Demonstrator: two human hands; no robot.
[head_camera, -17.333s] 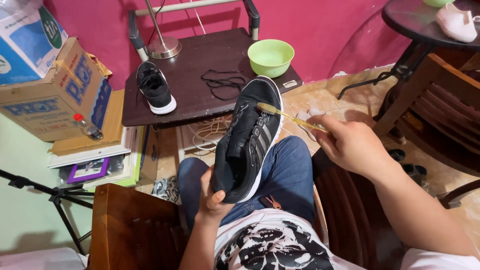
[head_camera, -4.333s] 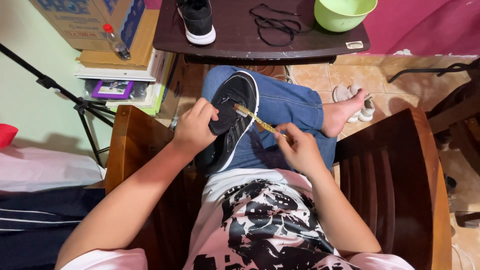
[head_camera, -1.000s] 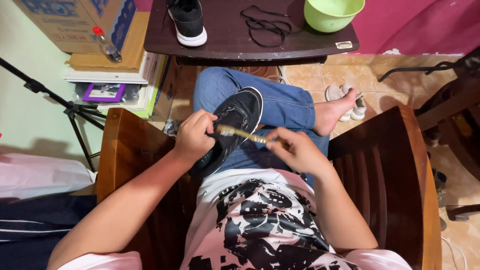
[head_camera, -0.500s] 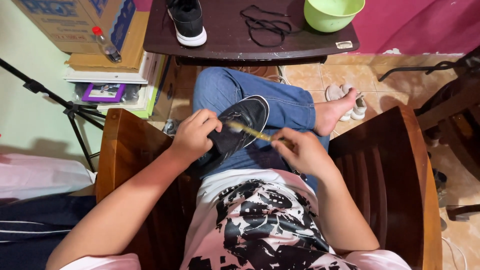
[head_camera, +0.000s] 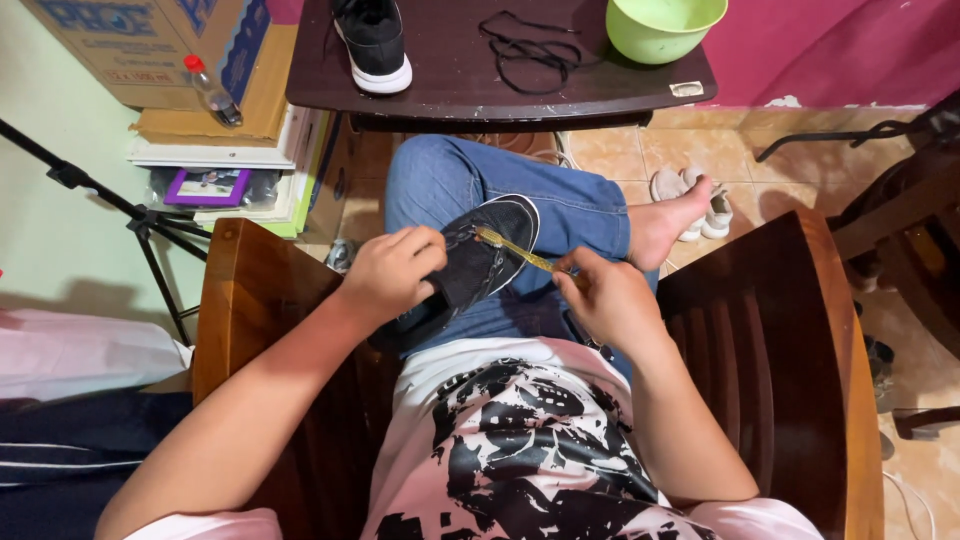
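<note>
Two hands work over a lap in the wooden chair (head_camera: 790, 330). Beyond the knees, a dark table (head_camera: 460, 85) bears a second shoe (head_camera: 375, 40), loose laces (head_camera: 525, 50) and a green bowl (head_camera: 665, 25). On the thigh lies a black shoe (head_camera: 475, 265), gripped by the left hand (head_camera: 390, 275). The right hand (head_camera: 605, 300) pinches a yellow brush (head_camera: 510, 248), bristles on the shoe's side. Scrubbing looks underway; next seems to call for turning the shoe to an unbrushed part.

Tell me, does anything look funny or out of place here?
Yes: one black shoe sits up on the table, with its loose laces pulled out and tangled beside a green bowl. Nothing looks spilled or broken.
</note>
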